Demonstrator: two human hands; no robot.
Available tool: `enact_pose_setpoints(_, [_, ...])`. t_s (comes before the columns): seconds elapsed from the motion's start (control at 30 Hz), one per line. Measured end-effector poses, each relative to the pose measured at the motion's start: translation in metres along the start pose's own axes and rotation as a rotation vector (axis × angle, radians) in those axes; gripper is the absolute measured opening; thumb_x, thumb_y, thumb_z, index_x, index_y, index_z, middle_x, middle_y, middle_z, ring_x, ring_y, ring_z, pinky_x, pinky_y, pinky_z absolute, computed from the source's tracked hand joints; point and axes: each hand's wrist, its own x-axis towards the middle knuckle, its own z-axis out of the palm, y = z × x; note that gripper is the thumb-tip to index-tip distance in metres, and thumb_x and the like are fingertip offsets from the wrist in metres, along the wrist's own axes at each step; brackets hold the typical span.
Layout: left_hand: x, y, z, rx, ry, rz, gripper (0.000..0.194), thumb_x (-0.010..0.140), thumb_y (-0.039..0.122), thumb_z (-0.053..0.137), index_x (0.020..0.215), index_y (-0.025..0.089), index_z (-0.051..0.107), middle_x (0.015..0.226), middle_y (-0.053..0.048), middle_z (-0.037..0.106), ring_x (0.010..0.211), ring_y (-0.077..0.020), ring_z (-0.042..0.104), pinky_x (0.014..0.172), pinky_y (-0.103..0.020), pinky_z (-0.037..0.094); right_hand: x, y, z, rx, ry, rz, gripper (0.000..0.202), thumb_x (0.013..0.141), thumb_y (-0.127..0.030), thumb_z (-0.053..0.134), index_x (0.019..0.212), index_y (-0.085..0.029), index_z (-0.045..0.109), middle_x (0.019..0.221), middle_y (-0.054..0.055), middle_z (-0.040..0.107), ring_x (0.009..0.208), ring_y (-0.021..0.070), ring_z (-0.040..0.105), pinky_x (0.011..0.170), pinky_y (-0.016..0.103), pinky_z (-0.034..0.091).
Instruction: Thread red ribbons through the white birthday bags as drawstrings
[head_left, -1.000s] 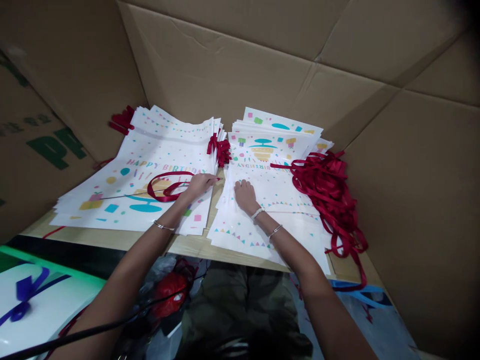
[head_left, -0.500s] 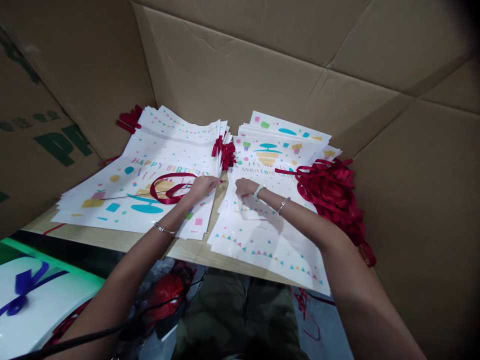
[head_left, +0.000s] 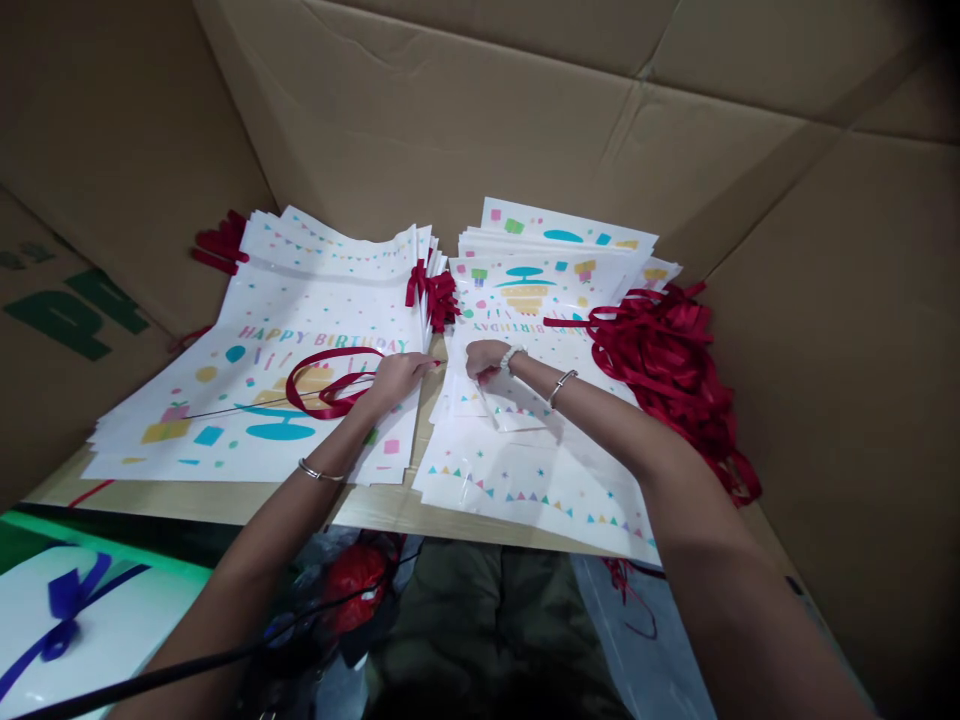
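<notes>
My left hand is closed on a red ribbon, which loops over the left pile; a small red end pokes out past the fingertips. A thin dark rod or wire runs leftward from the same hand. My right hand is closed at the left side of the top white printed sheet on the right pile, with a lifted flap beneath it. What its fingertips pinch is partly hidden. The left pile of "Happy Birthday" sheets lies under my left hand.
A tangled heap of red ribbon lies right of the right pile. Red ribbon tufts stick out between the piles. Cardboard walls enclose the table at the back and sides. A white item with a blue bow sits lower left.
The view has shifted slightly. Both hands stay near the gap between the piles, and the flap under my right hand stands a little more raised.
</notes>
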Motion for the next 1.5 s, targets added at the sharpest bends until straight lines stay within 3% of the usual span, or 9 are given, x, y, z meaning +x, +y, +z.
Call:
enact_pose_setpoints(0.3, [-0.001,0.004,0.004,-0.037,-0.019,0.032,0.036,0.102,0.030,0.049,0.114,0.023,0.083,0.119,-0.008,0.078,0.105,-0.0288,0.073,0.081,-0.031,0.049,0.010,0.018,0.010,0.125,0.006,0.020,0.030,0.084,-0.010,0.065,0.057,-0.013,0.053,0.044,-0.002,0.042,0.050,0.0087,0.040,0.058,0.023,0.036])
enact_pose_setpoints(0.4, [-0.002,0.006,0.005,-0.070,-0.010,0.030,0.036,0.101,0.031,0.050,0.115,0.023,0.083,0.117,-0.008,0.079,0.104,-0.0290,0.073,0.082,-0.031,0.048,0.019,0.026,0.015,0.114,0.028,-0.023,0.029,0.085,-0.014,0.068,0.059,-0.012,0.056,0.044,-0.003,0.043,0.050,0.0089,0.040,0.059,0.023,0.035])
enact_pose_setpoints(0.5, [-0.004,0.014,0.006,-0.161,-0.027,0.028,0.037,0.100,0.036,0.051,0.109,0.021,0.083,0.105,-0.008,0.080,0.095,-0.0278,0.073,0.078,-0.031,0.047,0.020,0.035,0.024,0.119,0.147,-0.134,0.020,0.086,-0.016,0.071,0.068,-0.008,0.065,0.057,0.001,0.056,0.057,0.0089,0.045,0.061,0.022,0.033])
enact_pose_setpoints(0.57, [-0.005,0.021,0.005,-0.248,-0.072,0.020,0.036,0.098,0.038,0.052,0.101,0.020,0.083,0.095,-0.006,0.080,0.087,-0.0258,0.072,0.075,-0.030,0.046,0.016,0.042,0.033,0.144,0.250,-0.208,0.015,0.089,-0.017,0.070,0.079,-0.006,0.071,0.074,0.004,0.066,0.066,0.0089,0.051,0.065,0.020,0.034])
enact_pose_setpoints(0.67, [-0.002,0.030,0.002,-0.390,-0.157,-0.001,0.036,0.095,0.041,0.055,0.083,0.018,0.080,0.083,-0.004,0.078,0.077,-0.0219,0.068,0.070,-0.028,0.045,0.008,0.051,0.050,0.195,0.376,-0.293,0.014,0.095,-0.016,0.064,0.091,-0.006,0.073,0.091,0.006,0.071,0.076,0.0087,0.053,0.069,0.018,0.033])
enact_pose_setpoints(0.8, [0.006,0.031,-0.001,-0.603,-0.320,-0.057,0.044,0.092,0.053,0.060,0.070,0.016,0.072,0.064,-0.004,0.066,0.056,-0.0145,0.054,0.055,-0.025,0.038,0.005,0.061,0.071,0.293,0.507,-0.311,0.017,0.100,-0.021,0.060,0.097,-0.010,0.071,0.092,0.002,0.071,0.078,0.0090,0.055,0.071,0.018,0.030])
enact_pose_setpoints(0.93, [0.018,0.021,-0.001,-0.779,-0.471,-0.115,0.045,0.084,0.058,0.069,0.071,0.014,0.072,0.065,-0.006,0.065,0.048,-0.0102,0.041,0.047,-0.025,0.030,0.013,0.071,0.085,0.327,0.582,-0.339,0.019,0.102,-0.029,0.061,0.100,-0.013,0.070,0.094,0.001,0.071,0.083,0.0102,0.057,0.071,0.018,0.029])
enact_pose_setpoints(1.1, [0.032,0.013,0.002,-0.797,-0.572,-0.121,0.041,0.083,0.055,0.071,0.074,0.015,0.077,0.070,-0.008,0.069,0.047,-0.0093,0.040,0.046,-0.026,0.030,0.023,0.077,0.092,0.324,0.630,-0.369,0.020,0.104,-0.031,0.060,0.100,-0.015,0.071,0.096,0.001,0.071,0.086,0.0107,0.058,0.072,0.018,0.030])
enact_pose_setpoints(1.5, [0.036,0.014,0.007,-0.821,-0.643,-0.102,0.045,0.089,0.057,0.068,0.076,0.014,0.076,0.072,-0.008,0.069,0.048,-0.0098,0.043,0.049,-0.027,0.038,0.017,0.076,0.089,0.262,0.585,-0.451,0.017,0.105,-0.018,0.052,0.102,-0.011,0.067,0.103,0.008,0.069,0.095,0.0163,0.058,0.089,0.024,0.038])
